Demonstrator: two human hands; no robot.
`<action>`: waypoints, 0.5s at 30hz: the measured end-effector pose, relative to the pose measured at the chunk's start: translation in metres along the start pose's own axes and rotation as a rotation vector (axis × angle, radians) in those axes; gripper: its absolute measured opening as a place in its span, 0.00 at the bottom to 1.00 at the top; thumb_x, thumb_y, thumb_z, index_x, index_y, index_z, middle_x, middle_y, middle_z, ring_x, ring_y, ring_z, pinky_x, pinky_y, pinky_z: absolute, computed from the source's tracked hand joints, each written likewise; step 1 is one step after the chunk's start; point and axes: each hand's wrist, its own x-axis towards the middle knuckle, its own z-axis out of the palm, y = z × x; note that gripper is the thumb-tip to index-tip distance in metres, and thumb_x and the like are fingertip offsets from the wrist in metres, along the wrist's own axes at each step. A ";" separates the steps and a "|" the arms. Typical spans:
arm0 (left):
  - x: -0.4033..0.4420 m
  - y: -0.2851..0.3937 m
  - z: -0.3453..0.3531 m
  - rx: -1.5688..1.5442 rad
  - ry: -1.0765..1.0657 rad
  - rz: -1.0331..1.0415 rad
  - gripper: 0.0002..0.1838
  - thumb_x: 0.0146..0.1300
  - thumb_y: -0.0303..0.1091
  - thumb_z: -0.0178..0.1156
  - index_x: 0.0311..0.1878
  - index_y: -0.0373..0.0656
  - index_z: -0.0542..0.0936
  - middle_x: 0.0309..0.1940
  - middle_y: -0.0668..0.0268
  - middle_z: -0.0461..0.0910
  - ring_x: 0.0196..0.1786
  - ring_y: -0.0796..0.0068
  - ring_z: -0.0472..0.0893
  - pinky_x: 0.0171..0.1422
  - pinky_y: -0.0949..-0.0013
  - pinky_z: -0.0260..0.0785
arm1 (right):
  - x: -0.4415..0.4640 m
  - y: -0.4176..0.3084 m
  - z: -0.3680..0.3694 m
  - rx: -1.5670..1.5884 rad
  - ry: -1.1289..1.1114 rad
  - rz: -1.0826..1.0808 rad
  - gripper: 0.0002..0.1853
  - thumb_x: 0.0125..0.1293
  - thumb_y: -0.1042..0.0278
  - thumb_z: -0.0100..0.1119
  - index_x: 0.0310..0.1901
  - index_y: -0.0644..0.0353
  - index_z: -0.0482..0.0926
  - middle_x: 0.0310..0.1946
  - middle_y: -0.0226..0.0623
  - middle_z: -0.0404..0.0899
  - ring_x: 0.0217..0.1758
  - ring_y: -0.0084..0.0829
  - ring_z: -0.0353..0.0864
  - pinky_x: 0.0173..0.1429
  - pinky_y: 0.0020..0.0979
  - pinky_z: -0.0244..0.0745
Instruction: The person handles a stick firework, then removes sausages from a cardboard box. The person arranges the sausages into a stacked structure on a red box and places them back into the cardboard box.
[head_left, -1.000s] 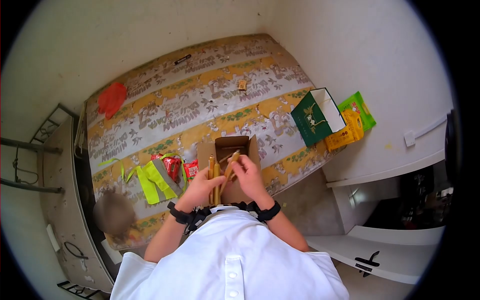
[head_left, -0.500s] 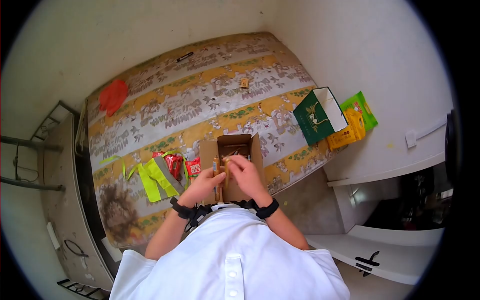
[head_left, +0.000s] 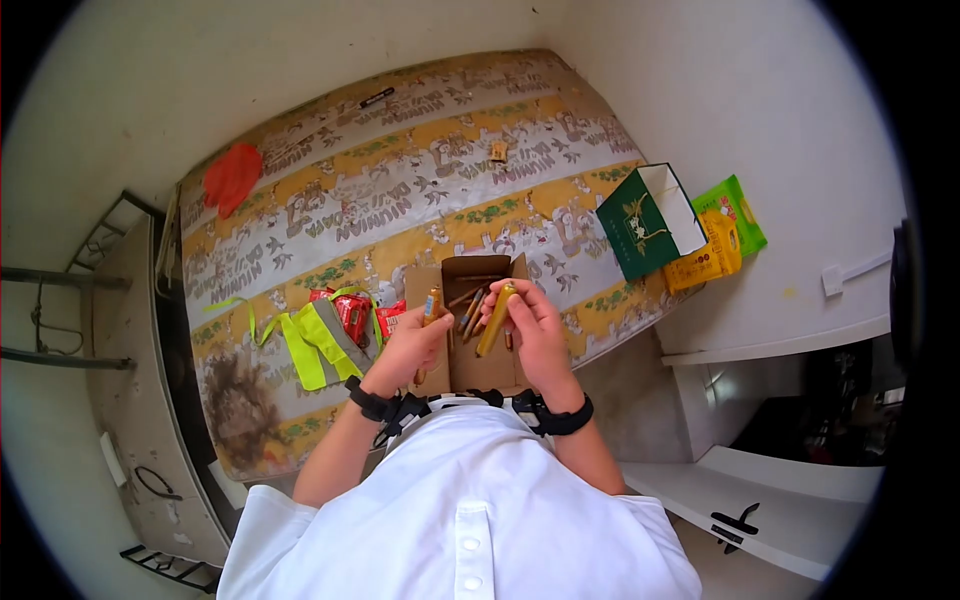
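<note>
Over the cardboard box, my left hand (head_left: 408, 350) is closed around an orange-brown wrapped sausage (head_left: 431, 305) with a blue and white label. Its upper end sticks out above my thumb. My right hand (head_left: 537, 338) pinches a golden-yellow wrapped sausage (head_left: 494, 325) near its top, tilted with the lower end toward the left. Between and below my hands stands the open cardboard box (head_left: 478, 376), flaps spread. Several brown sticks (head_left: 468, 316) lie inside it, partly hidden by my right hand.
Left of the box, a neon yellow vest (head_left: 312, 345) lies beside red packets (head_left: 352, 315) on the patterned mattress (head_left: 400, 235). A green gift bag (head_left: 640, 222) with yellow (head_left: 703, 255) and green packages (head_left: 735, 215) stands right. Farther back are an orange-red cloth (head_left: 232, 180) and a black marker-like object (head_left: 377, 97).
My hands have moved apart. My right hand has shifted right, turning the golden sausage to a slant so it shows more fully. More of the box's inside is visible.
</note>
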 end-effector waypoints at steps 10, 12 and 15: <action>0.013 -0.014 0.000 0.022 0.038 -0.043 0.08 0.74 0.34 0.57 0.37 0.48 0.72 0.17 0.81 0.59 0.15 0.88 0.58 0.18 0.76 0.46 | -0.008 -0.004 0.004 -0.755 -0.016 -0.515 0.11 0.74 0.69 0.54 0.53 0.63 0.72 0.49 0.45 0.77 0.50 0.42 0.79 0.58 0.37 0.73; 0.016 -0.022 -0.008 -0.014 0.026 -0.023 0.07 0.74 0.35 0.57 0.37 0.48 0.73 0.16 0.81 0.59 0.15 0.87 0.58 0.18 0.76 0.47 | 0.002 0.055 -0.024 -0.867 0.010 -0.455 0.14 0.69 0.71 0.59 0.53 0.64 0.73 0.52 0.47 0.76 0.54 0.49 0.77 0.60 0.40 0.72; 0.013 -0.020 -0.010 -0.001 0.073 -0.035 0.06 0.73 0.35 0.58 0.41 0.45 0.76 0.16 0.80 0.63 0.15 0.87 0.60 0.19 0.76 0.49 | -0.012 0.099 -0.057 -0.844 0.143 -0.026 0.16 0.70 0.65 0.62 0.54 0.63 0.76 0.53 0.48 0.77 0.55 0.47 0.79 0.59 0.40 0.74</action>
